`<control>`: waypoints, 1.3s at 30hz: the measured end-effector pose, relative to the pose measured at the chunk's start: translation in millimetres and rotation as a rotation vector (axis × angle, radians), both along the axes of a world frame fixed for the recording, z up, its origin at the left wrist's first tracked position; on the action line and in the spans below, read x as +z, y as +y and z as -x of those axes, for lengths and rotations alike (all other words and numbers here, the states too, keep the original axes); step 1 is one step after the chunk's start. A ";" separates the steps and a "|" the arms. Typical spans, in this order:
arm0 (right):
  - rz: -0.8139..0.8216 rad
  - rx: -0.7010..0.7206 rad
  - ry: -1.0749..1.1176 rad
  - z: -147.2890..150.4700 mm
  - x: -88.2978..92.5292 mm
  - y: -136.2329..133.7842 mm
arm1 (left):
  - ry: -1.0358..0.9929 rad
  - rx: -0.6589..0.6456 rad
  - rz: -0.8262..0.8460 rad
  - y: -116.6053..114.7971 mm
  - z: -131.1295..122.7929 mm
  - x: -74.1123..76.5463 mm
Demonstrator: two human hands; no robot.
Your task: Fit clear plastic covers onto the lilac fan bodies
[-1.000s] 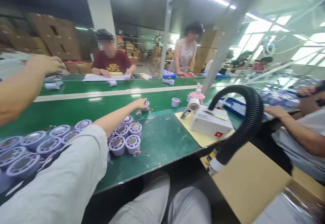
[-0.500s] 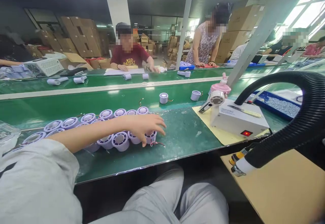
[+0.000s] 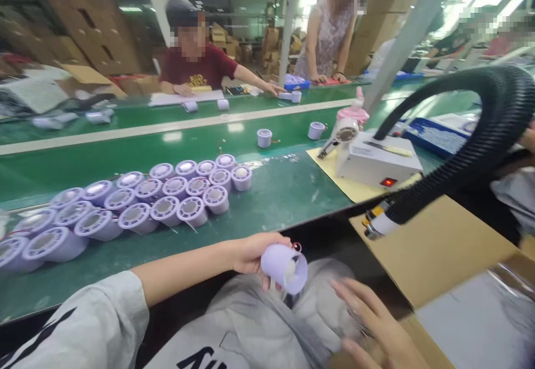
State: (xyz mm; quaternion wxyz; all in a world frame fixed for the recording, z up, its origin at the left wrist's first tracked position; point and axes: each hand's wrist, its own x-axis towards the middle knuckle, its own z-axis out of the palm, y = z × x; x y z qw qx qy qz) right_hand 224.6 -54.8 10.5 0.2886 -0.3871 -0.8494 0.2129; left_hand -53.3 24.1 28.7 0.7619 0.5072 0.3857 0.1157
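Observation:
My left hand (image 3: 251, 253) is closed around a lilac cylindrical part (image 3: 284, 268) with thin wires at its top, held above my lap just in front of the table's edge. My right hand (image 3: 371, 324) is low at the right with its fingers stretched out and apart, holding nothing, a little below and right of the part. Several more lilac parts (image 3: 167, 196) lie in rows on the green table (image 3: 284, 196).
A white box with a red light (image 3: 376, 163) and a small pink-topped tool stand on yellow paper. A black ribbed hose (image 3: 480, 146) arcs over a cardboard box (image 3: 434, 246). Two lilac parts (image 3: 264, 137) ride the conveyor. Other people work across the belt.
My left hand has taken one lilac part from the rows and drawn it back over my lap. My right hand has come into view. The camera has tilted down.

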 end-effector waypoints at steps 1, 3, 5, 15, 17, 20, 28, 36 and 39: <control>-0.049 -0.006 -0.062 8.3 1.9 -1.7 | -0.042 -0.075 0.110 -5.9 -9.5 -6.8; -0.093 -0.049 -0.197 24.8 6.6 -1.8 | -0.037 -0.193 0.091 -13.3 -21.9 -12.0; -0.055 -0.070 -0.302 36.4 10.1 0.3 | 0.030 -0.313 -0.180 -15.1 -27.1 -8.4; 0.467 -0.125 0.039 32.5 12.4 -6.7 | 0.232 -0.156 -0.786 -25.9 -26.0 1.5; 0.537 -0.155 0.141 33.5 16.6 -7.4 | 0.183 -0.074 -0.798 -28.5 -25.1 -5.1; 0.590 -0.241 0.268 35.7 20.5 -6.8 | 0.118 -0.025 -0.822 -30.9 -24.7 -17.9; 0.726 -0.388 0.627 27.1 10.9 0.9 | -0.053 -0.040 -0.734 -33.6 -27.7 -33.2; 0.319 -0.117 0.336 19.3 3.1 -14.1 | -0.263 0.091 -0.215 -41.3 -26.7 -31.3; 0.352 -0.101 0.341 17.6 2.8 -17.6 | -0.244 0.048 -0.326 -41.6 -24.9 -29.7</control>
